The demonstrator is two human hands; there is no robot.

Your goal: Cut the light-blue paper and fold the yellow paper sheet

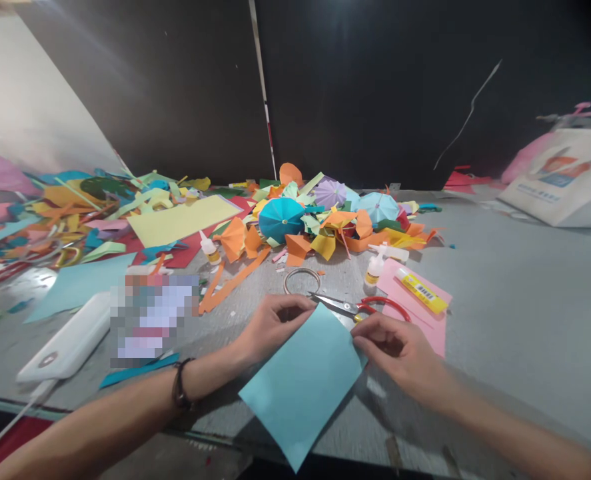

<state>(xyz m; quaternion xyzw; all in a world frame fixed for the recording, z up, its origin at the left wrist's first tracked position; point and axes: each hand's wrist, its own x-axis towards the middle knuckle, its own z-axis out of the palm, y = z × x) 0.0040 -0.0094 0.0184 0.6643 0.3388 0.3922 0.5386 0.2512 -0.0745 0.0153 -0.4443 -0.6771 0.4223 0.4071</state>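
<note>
A light blue sheet of paper [302, 387] is held slanted between my two hands above the near part of the table. My left hand [278, 323] pinches its upper left edge, fingers partly behind it. At its right corner, my right hand [392, 343] grips the sheet between thumb and fingers. Just beyond the paper lie red-handled scissors [345, 305], their blades pointing left. Behind them rests a metal ring [302, 281]. A small glue bottle [374, 270] stands near the scissors, and another glue bottle [208, 248] is farther left.
Pink paper [438, 333] with a yellow glue stick [422, 292] lies at right. Paper scraps and folded paper umbrellas [282, 220] pile along the dark back wall. A white power bank [68, 340] with a cable is at left. A white bag [565, 177] stands at far right.
</note>
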